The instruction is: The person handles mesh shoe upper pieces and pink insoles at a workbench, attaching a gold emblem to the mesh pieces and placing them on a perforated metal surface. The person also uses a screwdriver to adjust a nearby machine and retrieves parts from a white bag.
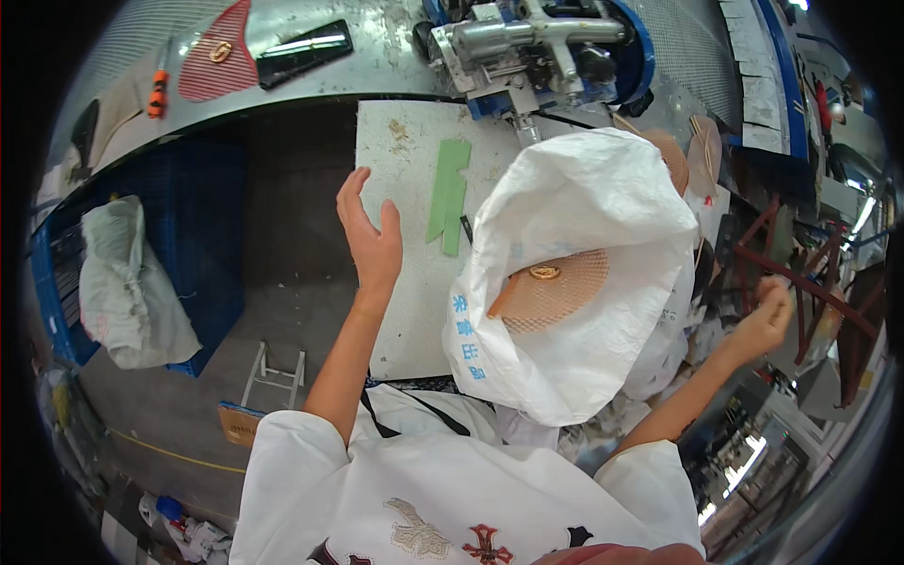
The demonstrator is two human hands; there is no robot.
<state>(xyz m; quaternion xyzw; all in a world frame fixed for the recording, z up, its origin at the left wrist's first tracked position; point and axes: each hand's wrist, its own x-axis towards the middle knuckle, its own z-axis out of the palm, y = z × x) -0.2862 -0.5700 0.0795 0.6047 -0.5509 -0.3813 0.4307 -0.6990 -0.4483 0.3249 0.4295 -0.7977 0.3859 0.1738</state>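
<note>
Over the white board [400, 320], my left hand [369, 240] is raised with its fingers apart, holding nothing. A white woven sack [603, 188] gapes wide just right of it, not touched by either hand. Inside the sack lies a tan mesh piece [570, 292] with a gold oval ornament [544, 272] on it. Out to the right, beyond the sack, my right hand [767, 315] is closed with curled fingers. Whether anything is in those fingers is too small to make out. Strips of green tape [449, 193] are stuck to the board between my left hand and the sack.
A metal machine with a blue frame [537, 52] stands at the back. On the metal table lie a red mesh piece [212, 71], a black piece [303, 54] and an orange-handled tool [158, 92]. Blue crates [202, 235] with a whitish sack [132, 292] and a stool [243, 419] stand left.
</note>
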